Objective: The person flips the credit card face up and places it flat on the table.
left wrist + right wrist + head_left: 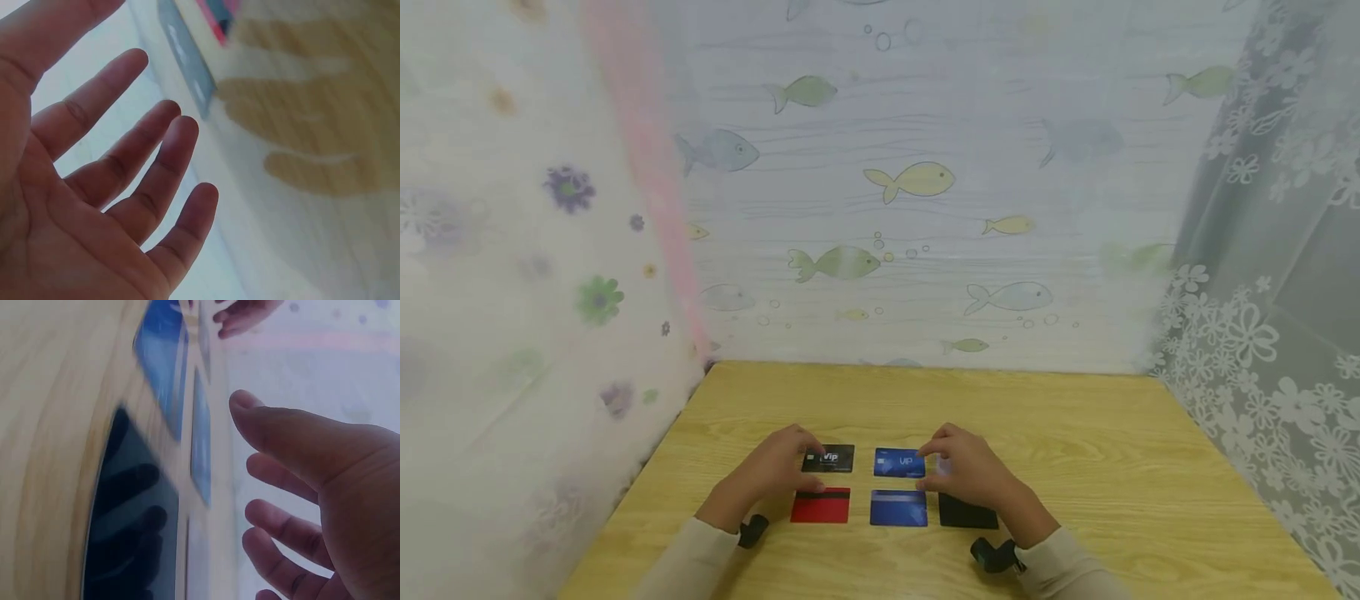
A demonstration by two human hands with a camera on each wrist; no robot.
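My left hand (775, 464) hovers above the left end of two rows of cards, fingers spread and slightly bent. Beside it are a black "Vip" card (839, 460) in the far row and a red card (820, 508) with a dark stripe in the near row. My right hand (973, 473) is held over the right end with loosely bent fingers, holding nothing. By its fingertips is a blue "VIP" card (893, 463); nearer me lie a striped blue card (898, 509) and a black card (128, 506). A pale card (199, 556) is mostly hidden by this hand.
All the cards lie flat on a wood-grain table (775, 558). A fish-print curtain (925, 250) hangs behind its far edge, with a flowered curtain (512, 292) at left and lace (1247, 333) at right. Dark wrist cameras (992, 554) hang beneath the wrists.
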